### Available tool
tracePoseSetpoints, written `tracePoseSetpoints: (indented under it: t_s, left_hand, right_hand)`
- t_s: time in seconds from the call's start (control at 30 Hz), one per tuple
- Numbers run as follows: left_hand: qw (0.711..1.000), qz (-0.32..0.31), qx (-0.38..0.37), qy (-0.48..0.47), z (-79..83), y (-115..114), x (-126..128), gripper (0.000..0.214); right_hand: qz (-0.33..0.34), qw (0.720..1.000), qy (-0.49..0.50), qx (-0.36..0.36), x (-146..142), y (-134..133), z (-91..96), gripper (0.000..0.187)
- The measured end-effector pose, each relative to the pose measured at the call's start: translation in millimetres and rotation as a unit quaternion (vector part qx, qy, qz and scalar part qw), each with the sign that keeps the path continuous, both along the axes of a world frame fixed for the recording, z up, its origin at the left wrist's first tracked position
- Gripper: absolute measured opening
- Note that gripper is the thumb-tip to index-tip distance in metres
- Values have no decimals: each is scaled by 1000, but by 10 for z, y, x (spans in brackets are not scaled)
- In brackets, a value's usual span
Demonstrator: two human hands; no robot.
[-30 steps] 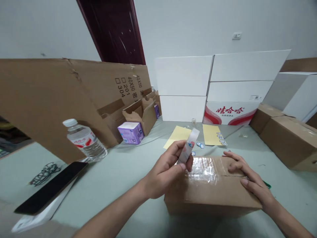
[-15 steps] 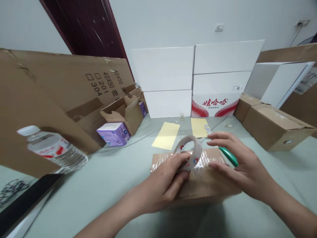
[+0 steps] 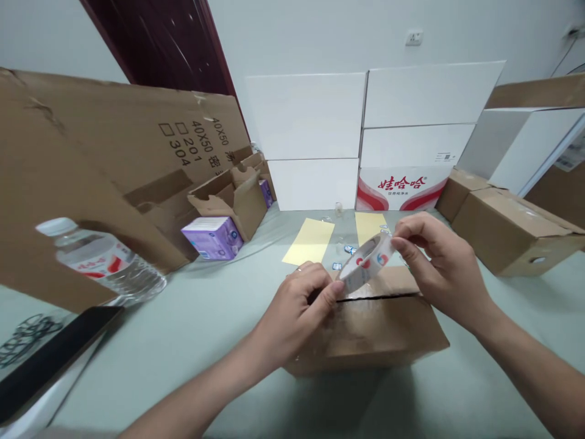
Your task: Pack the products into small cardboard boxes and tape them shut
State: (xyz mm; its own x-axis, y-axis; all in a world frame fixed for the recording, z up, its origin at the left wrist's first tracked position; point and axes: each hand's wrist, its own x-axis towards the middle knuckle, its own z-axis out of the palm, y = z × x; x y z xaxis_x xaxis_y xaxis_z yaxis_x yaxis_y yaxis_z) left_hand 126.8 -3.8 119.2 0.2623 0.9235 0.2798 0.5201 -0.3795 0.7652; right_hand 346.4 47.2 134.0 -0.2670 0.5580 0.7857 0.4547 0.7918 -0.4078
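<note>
A small brown cardboard box (image 3: pixel 370 332) lies on the pale green table in front of me, its top seam showing as a dark slit. Above it I hold a roll of clear tape (image 3: pixel 365 268) with red and blue marks. My left hand (image 3: pixel 297 314) pinches the roll's lower left edge, fingers closed. My right hand (image 3: pixel 434 268) pinches its upper right edge with thumb and fingers. Both hands hover just over the box top.
A water bottle (image 3: pixel 100 265) lies at left beside a big folded carton (image 3: pixel 91 164) and a black phone (image 3: pixel 50 360). A purple box (image 3: pixel 212 238), yellow sheets (image 3: pixel 311 241), white stacked cartons (image 3: pixel 365 134) and brown boxes (image 3: pixel 507 231) ring the far table.
My right hand left the box top and closed on the tape roll. The roll rose and tilted between both hands. The view shifted right, then slightly left.
</note>
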Motion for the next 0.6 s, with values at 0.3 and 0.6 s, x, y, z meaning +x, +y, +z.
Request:
tracePoseSetpoints:
  t_s: [0.3, 0.6]
  left_hand:
    - [894, -28, -238, -379, 18, 83, 8, 42]
    - [868, -1, -216, -446, 20, 122, -86, 30]
  right_hand:
    - [51, 980, -54, 185, -60, -135, -23, 20]
    - [201, 960, -193, 28, 22, -50, -241, 18]
